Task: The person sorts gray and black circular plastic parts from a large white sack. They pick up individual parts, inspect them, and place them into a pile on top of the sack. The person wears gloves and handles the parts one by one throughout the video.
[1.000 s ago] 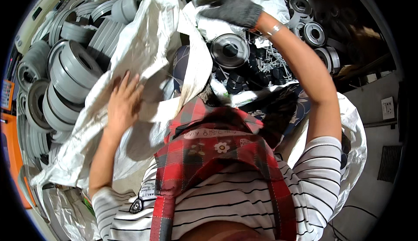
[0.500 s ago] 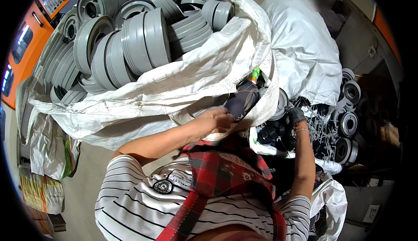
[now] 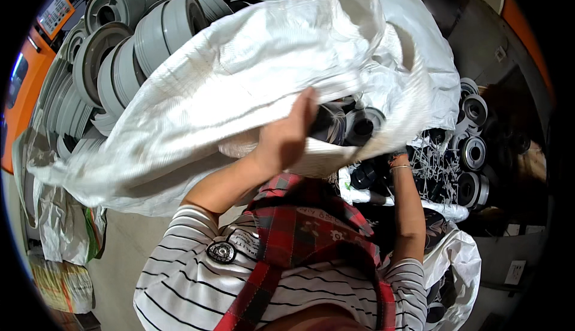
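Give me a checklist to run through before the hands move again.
1. Left hand at the white sack: ok.
2. Left hand's grip on the sack: cannot tell; the hand is blurred.
3. Right hand in full view: not ok; the sack hides most of it.
4. Anything held in the right hand: cannot tell.
5. Round grey part uncovered: not ok; the sack partly hides it.
6. Grey rings visible at left: ok.

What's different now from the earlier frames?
The white sack's near side has swung up, hiding more of the grey spools; the left hand has moved up against it, grip unclear. The right hand, at the far white bag a second ago, is near the black parts, mostly hidden. The spools remain piled in the sack.
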Available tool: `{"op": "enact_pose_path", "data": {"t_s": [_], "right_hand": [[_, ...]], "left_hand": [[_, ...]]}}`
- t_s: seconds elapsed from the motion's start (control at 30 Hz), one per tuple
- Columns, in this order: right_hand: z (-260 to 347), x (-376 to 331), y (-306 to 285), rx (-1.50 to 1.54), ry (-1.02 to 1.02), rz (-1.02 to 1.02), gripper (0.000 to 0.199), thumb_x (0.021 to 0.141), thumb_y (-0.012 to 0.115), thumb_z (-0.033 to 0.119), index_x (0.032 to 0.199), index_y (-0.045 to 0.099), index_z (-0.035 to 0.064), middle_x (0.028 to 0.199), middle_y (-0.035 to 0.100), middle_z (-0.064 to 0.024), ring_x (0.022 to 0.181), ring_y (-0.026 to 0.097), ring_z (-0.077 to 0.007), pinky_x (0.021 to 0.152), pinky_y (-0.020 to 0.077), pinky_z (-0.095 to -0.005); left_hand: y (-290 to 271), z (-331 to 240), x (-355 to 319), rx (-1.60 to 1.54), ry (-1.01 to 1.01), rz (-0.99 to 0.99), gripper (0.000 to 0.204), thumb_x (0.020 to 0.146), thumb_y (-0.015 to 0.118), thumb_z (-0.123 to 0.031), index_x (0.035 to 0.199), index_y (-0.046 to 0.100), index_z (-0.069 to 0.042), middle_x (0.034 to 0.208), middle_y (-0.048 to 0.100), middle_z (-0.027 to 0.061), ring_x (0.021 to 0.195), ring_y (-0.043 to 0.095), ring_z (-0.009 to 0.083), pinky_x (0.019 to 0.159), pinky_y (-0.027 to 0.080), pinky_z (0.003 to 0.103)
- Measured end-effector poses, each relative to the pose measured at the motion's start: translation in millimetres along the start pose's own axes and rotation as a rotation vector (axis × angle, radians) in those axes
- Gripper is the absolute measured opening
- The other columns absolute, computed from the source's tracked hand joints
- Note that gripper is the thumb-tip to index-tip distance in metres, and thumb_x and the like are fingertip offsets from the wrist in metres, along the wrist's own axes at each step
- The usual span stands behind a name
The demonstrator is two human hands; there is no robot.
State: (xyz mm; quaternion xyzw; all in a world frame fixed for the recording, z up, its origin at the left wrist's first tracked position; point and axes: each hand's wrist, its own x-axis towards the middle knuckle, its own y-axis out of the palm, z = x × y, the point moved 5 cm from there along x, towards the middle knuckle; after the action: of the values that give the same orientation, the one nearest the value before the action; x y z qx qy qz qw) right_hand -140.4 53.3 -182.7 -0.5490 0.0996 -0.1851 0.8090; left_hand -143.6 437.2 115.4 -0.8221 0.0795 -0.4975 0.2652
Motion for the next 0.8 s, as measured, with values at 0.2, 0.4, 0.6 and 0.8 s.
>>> {"op": "enact_pose_path", "data": {"t_s": [0.2, 0.4, 0.6, 0.8], "right_hand": [[-9.9, -72.8, -101.4, 1.589, 0.276, -0.427, 0.061, 0.072, 0.061, -0.005, 0.128, 0.044, 0.0104, 0.095, 0.061, -0.0078, 0.084, 0.059, -0.0203, 0.076, 0.049, -0.0314], [138.1, -168.4, -305.3, 0.426, -0.261, -1.335, 0.043, 0.082, 0.055, 0.003, 0.124, 0.049, 0.0052, 0.111, 0.057, -0.015, 0.092, 0.059, -0.0214, 0.071, 0.0526, -0.0278], [284.3, -136.8, -396.1, -0.315, -1.002, -0.928, 0.032, 0.082, 0.06, 0.02, 0.107, 0.056, 0.0022, 0.1, 0.061, -0.0159, 0.083, 0.06, -0.0257, 0.07, 0.0513, -0.0325], [204.1, -103.4, -390.2, -0.097, -0.671, -0.724, 0.029, 0.08, 0.064, 0.03, 0.092, 0.064, 0.0034, 0.091, 0.065, -0.0153, 0.076, 0.062, -0.0278, 0.067, 0.05, -0.0344]], "left_hand": [[0.5, -15.6, 10.0, 0.094, 0.354, -0.272, 0.034, 0.089, 0.049, 0.0, 0.122, 0.046, 0.011, 0.089, 0.062, 0.0223, 0.05, 0.055, 0.0242, 0.046, 0.045, 0.031], [55.8, 21.9, -34.1, -1.1, -0.711, 0.274, 0.049, 0.099, 0.033, -0.032, 0.109, 0.053, 0.011, 0.096, 0.063, 0.0223, 0.08, 0.064, 0.0241, 0.07, 0.049, 0.029], [100.3, -51.3, -32.3, -1.17, -0.569, 0.84, 0.049, 0.095, 0.045, -0.041, 0.097, 0.065, 0.004, 0.084, 0.067, 0.0102, 0.082, 0.062, 0.0145, 0.077, 0.048, 0.027], [91.0, -48.5, -26.9, -1.126, -0.503, 0.456, 0.021, 0.092, 0.052, -0.014, 0.093, 0.064, 0.003, 0.076, 0.064, 0.0066, 0.065, 0.06, 0.0083, 0.059, 0.049, 0.024]]}}
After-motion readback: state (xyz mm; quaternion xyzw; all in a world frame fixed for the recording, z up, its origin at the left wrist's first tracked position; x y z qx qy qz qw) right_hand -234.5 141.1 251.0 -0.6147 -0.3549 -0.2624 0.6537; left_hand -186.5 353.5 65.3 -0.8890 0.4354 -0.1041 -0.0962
